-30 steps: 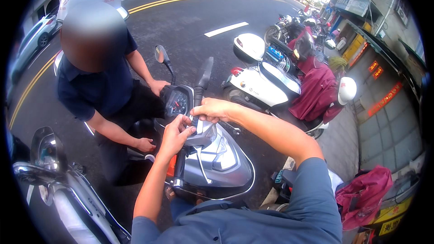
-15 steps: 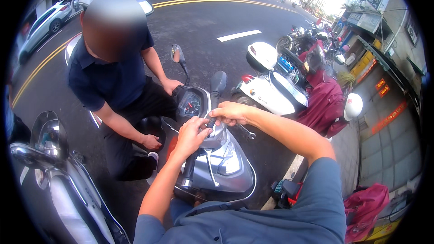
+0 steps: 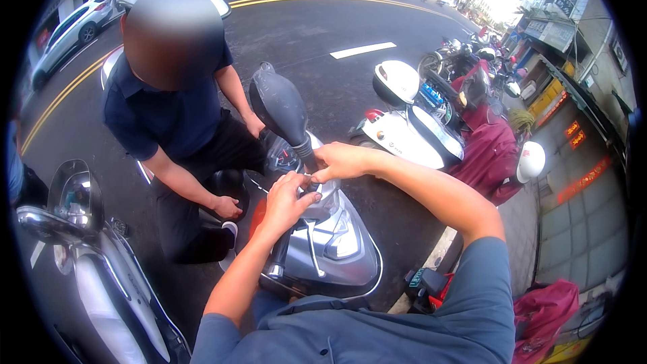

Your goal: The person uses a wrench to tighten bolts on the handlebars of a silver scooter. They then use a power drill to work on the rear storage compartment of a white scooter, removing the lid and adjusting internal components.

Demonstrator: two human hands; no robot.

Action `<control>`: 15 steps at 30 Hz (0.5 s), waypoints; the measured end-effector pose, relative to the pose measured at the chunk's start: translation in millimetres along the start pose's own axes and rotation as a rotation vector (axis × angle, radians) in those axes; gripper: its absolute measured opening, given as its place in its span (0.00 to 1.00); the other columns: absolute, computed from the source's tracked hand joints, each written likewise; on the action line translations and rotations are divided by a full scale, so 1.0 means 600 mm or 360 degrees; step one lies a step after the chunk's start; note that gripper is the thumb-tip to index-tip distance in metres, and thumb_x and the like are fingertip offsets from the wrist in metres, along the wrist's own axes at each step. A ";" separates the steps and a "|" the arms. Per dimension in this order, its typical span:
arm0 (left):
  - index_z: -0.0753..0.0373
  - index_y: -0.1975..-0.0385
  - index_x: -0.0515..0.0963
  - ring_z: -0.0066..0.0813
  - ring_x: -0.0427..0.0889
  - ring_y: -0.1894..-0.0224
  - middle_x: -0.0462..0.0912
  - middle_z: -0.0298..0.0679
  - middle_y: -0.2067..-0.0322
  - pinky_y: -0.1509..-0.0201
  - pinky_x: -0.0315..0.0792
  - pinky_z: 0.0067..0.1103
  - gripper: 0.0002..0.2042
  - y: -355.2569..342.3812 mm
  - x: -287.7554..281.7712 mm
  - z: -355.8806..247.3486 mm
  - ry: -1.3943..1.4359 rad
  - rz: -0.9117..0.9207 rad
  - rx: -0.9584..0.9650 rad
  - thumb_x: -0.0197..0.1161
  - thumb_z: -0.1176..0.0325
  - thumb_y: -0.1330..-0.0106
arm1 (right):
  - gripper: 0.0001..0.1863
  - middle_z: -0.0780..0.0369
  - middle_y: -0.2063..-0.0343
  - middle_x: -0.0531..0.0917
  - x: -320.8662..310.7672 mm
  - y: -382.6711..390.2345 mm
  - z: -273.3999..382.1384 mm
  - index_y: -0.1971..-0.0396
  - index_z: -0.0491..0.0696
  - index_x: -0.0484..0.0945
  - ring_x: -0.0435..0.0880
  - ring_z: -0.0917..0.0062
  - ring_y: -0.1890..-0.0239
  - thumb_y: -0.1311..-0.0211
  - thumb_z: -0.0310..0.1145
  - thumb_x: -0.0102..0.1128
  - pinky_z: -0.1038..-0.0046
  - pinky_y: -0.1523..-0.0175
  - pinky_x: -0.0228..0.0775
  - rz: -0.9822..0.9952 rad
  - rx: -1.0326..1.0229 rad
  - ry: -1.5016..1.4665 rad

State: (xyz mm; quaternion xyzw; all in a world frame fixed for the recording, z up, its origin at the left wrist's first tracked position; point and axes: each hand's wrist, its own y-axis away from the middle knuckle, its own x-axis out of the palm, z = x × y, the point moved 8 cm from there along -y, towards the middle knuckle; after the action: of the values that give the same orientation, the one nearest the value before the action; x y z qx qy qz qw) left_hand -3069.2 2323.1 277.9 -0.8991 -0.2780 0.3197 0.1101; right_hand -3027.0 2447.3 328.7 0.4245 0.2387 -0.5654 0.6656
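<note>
A dark grey rear-view mirror (image 3: 278, 106) stands tilted on its stem above the handlebar of a silver scooter (image 3: 337, 246), its broad back toward me. My right hand (image 3: 342, 162) is closed round the lower part of the stem. Beside it, my left hand (image 3: 288, 199) has its fingers curled in at the stem's foot; the exact spot they grip is partly hidden. Below my left hand are the brake lever (image 3: 313, 249) and a black handlebar grip (image 3: 279, 254). The dial panel (image 3: 283, 155) is partly covered by the mirror.
Across the scooter, a person in a dark shirt and white helmet (image 3: 162, 94) leans close, one hand (image 3: 228, 207) low. Another scooter (image 3: 114, 296) is at my left. A white scooter with a top box (image 3: 397, 81) and several motorbikes line the right. Cars pass on the road behind.
The mirror has turned and swung left, from nearly edge-on to showing its broad back, and now covers the other mirror. My right hand has shifted slightly; the left hand stays at the stem's foot.
</note>
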 end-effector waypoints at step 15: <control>0.65 0.57 0.80 0.39 0.81 0.60 0.81 0.45 0.62 0.56 0.72 0.32 0.19 0.001 0.006 -0.003 -0.0073 -0.0051 0.0021 0.75 0.63 0.44 | 0.16 0.52 0.65 0.85 0.002 0.039 0.081 0.54 0.44 0.77 0.85 0.54 0.58 0.41 0.34 0.63 0.56 0.51 0.75 -0.0059 -0.0289 0.0365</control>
State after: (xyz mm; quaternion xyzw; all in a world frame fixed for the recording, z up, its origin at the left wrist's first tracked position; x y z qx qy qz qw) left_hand -3065.6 2324.7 277.0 -0.8862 -0.2926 0.3404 0.1147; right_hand -3012.3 2405.8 360.0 0.4199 0.3713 -0.5016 0.6590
